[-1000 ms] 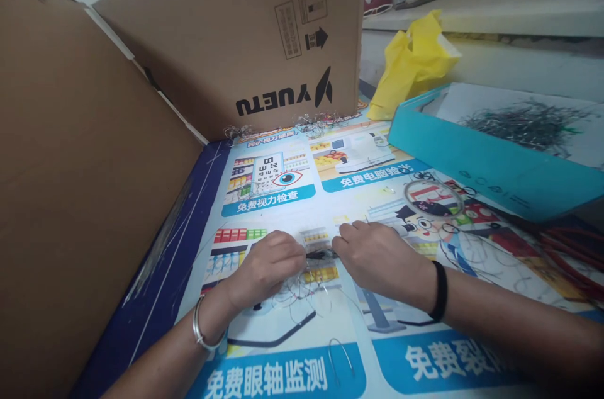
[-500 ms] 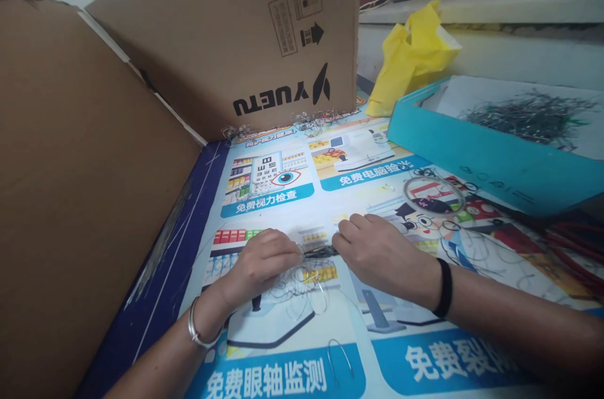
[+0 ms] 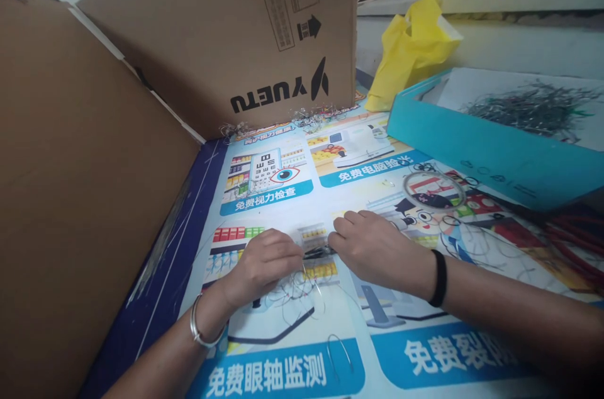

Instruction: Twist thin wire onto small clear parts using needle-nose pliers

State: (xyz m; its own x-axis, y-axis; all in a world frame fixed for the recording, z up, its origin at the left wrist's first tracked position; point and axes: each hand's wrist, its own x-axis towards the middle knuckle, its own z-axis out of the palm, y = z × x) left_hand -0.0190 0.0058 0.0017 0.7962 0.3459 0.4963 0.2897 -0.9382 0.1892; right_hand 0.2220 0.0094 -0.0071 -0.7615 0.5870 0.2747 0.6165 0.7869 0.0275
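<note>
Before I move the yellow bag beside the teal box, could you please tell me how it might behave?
The yellow bag will probably be floppy, since its sides are creased and folded. It looks thin and likely light, though any contents are hidden. Its peaked, uneven shape might slump if pushed.

Printed surface (image 3: 325,204); loose wires (image 3: 297,289); teal box (image 3: 472,142); yellow bag (image 3: 409,50)

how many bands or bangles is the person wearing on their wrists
2: a silver bangle on the left wrist and a black band on the right wrist.
</note>
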